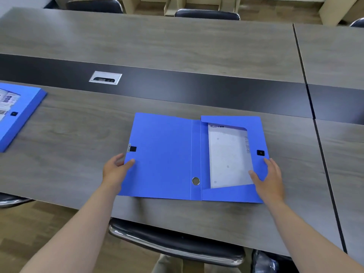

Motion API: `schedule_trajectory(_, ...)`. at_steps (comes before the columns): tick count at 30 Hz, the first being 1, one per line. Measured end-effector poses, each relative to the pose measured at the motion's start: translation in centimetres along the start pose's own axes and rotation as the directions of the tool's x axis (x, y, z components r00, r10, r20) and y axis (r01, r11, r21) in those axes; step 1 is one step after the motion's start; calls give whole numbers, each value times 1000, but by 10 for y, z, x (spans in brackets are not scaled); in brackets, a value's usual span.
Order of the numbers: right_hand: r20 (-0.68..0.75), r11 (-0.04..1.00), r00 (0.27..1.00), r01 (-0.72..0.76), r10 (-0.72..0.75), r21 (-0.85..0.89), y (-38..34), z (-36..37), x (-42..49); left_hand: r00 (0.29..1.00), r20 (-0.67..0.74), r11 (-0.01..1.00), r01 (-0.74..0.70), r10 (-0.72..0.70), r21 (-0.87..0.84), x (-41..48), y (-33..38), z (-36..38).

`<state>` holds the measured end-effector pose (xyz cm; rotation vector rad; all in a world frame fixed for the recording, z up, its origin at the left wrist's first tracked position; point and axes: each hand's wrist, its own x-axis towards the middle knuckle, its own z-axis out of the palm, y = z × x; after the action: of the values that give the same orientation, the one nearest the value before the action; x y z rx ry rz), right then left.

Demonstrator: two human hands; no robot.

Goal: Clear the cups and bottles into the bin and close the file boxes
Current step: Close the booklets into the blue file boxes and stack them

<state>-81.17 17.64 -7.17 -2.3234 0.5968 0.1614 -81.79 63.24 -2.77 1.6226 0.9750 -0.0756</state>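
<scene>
An open blue file box [163, 154] lies flat on the grey table [157, 46] in front of me, lid spread to the left and tray to the right with a grey-white sheet [228, 154] inside. My left hand [115, 172] pinches the lid's left edge, thumb on top and fingers underneath, just below the black clasp tab [132, 148]. On the tray's lower right corner my right hand [268, 179] rests with straight fingers, below the black clasp [260, 152]. A second blue file box [21, 113] lies at the far left, closed. No cups or bottles are in view.
A dark strip with a silver cable port [105, 77] runs across the table's middle. A black chair [177, 243] is tucked under the near edge below me. More chairs stand along the far side. A seam separates another table section [338, 56] at the right.
</scene>
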Motion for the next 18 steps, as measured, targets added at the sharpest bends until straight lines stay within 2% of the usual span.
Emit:
schedule_trajectory(2,2,1000,1000,-2,2,2,0,0,0,988,155,1000,-6,7,-10,-12,19,-9)
schedule_trajectory(4,4,1000,1000,9,-9,2,-1,0,0,942,334,999,-9,25,-48,-29,36,-16)
schedule_trajectory(7,13,1000,1000,9,-10,18,1,-1,-1,860,505,997,-43,69,-63,-58,60,-12)
schedule_trajectory(10,24,999,1000,10,-11,50,1,0,-2,772,617,988,-132,153,-80,-89,75,9)
schedule_trajectory(13,26,997,999,30,-32,72,2,-2,-2,639,729,958,-273,245,-82,-118,83,42)
schedule_trajectory(16,51,993,998,25,-31,116,1,-4,-1,509,815,908,-416,277,-49,-133,79,79)
schedule_trajectory(18,42,987,998,42,-50,158,5,-6,0,465,841,857,-516,276,4,-135,69,106)
